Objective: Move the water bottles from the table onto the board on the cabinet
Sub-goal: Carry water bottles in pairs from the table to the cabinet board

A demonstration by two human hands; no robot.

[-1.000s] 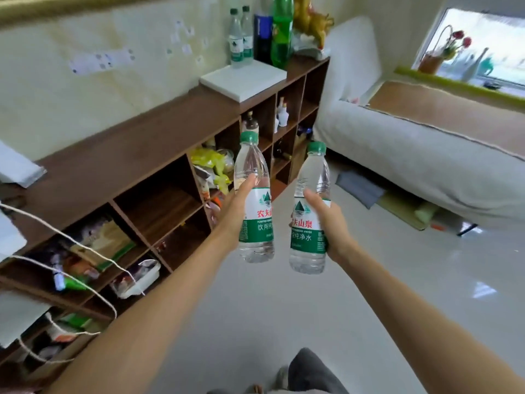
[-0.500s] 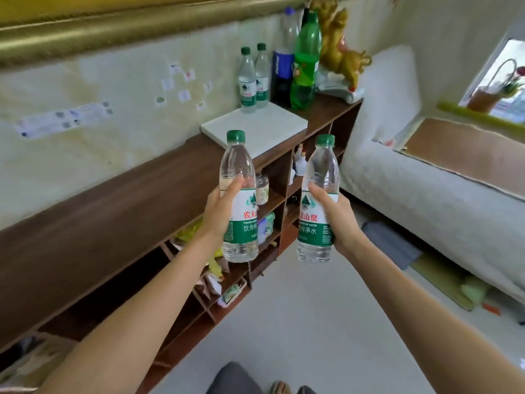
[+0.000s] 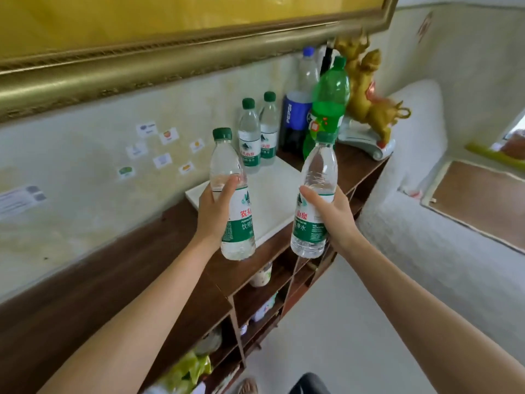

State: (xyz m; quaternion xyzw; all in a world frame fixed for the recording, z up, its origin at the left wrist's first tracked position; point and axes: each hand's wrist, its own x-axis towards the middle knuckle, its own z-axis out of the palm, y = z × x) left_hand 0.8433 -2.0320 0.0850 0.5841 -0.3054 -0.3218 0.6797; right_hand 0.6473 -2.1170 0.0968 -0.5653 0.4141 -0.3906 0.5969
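My left hand [image 3: 213,211] grips a clear water bottle [image 3: 230,166] with a green cap and green label, upright, over the near left part of the white board [image 3: 272,194]. In my right hand [image 3: 332,217] I hold a second such bottle [image 3: 319,172], tilted slightly, over the board's front right edge. The board lies flat on the brown cabinet top [image 3: 113,280]. Two more water bottles [image 3: 257,132] stand side by side at the board's far end, against the wall.
A large blue-labelled cola bottle [image 3: 297,112] and a green soda bottle [image 3: 329,106] stand behind the board, beside a golden animal figure [image 3: 369,92]. Cabinet shelves [image 3: 255,302] below hold assorted items. A white sofa [image 3: 426,223] lies to the right. A gold frame [image 3: 170,61] hangs above.
Both hands have carried their bottles forward and up, from in front of the cabinet to over the white board. The board and the standing bottles look nearer.
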